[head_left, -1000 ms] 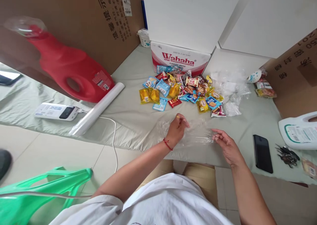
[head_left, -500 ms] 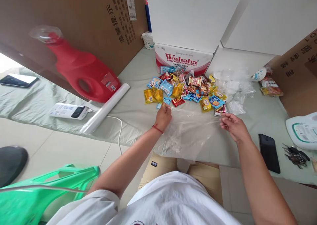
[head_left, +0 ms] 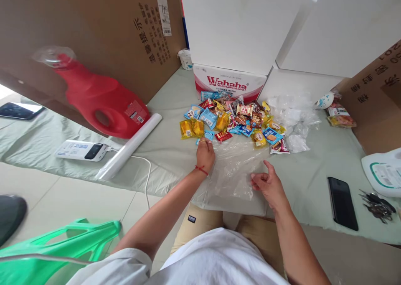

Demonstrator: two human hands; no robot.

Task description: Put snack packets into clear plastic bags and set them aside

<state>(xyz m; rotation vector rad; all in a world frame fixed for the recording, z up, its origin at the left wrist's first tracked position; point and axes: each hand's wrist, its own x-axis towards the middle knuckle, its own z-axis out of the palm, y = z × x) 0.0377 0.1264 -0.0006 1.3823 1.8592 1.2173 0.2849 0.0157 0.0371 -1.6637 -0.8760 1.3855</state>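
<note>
A clear plastic bag [head_left: 233, 174] lies spread at the table's front edge, between my two hands. My left hand [head_left: 205, 154], with a red cord at the wrist, is closed on the bag's upper left edge. My right hand [head_left: 268, 185] is at the bag's right side, index finger stretched out and apart from the thumb; the fingertips are close to the film, and contact is hard to make out. Just beyond the bag is a pile of small wrapped snacks [head_left: 241, 115]. A blue snack packet [head_left: 209, 135] touches or nearly touches my left fingertips.
Crumpled clear bags [head_left: 291, 113] lie right of the pile, before white boxes [head_left: 241, 26]. At left are a red jug [head_left: 106, 99], a plastic film roll [head_left: 130, 147] and a power bank [head_left: 81, 150]. A black phone [head_left: 343, 203], keys [head_left: 377, 205] and a white bottle [head_left: 384, 172] lie right.
My right hand has moved left and down from the bag's upper right corner, its index finger now stretched out. The bag has sunk flatter. My left hand keeps its hold.
</note>
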